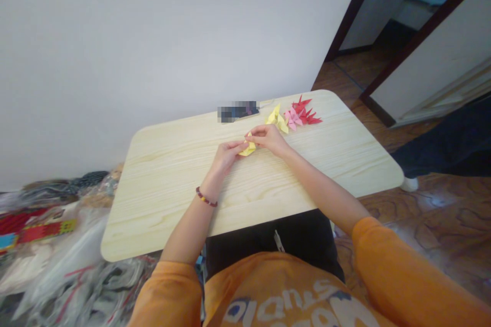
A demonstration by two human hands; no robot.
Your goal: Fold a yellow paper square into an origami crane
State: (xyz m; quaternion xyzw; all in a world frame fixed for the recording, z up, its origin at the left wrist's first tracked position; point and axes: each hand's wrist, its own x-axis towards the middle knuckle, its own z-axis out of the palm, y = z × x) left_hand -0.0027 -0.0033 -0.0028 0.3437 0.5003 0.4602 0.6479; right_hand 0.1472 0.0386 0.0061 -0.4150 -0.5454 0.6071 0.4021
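The worktop [161, 199] stands against a wall [153, 51] at twelve o'clock. Near its middle, the left hand [226, 156] and right hand [268, 138] meet on a folded paper [247, 149] between them. A row of origami figures [293, 117] lies at one o'clock from the hands, near the far edge. A pixelated flat object [238, 111] lies at twelve o'clock, left of that row. Plastic bags [57, 260] are heaped at eight o'clock beyond the worktop's edge, and a door frame [355, 10] stands at two o'clock.
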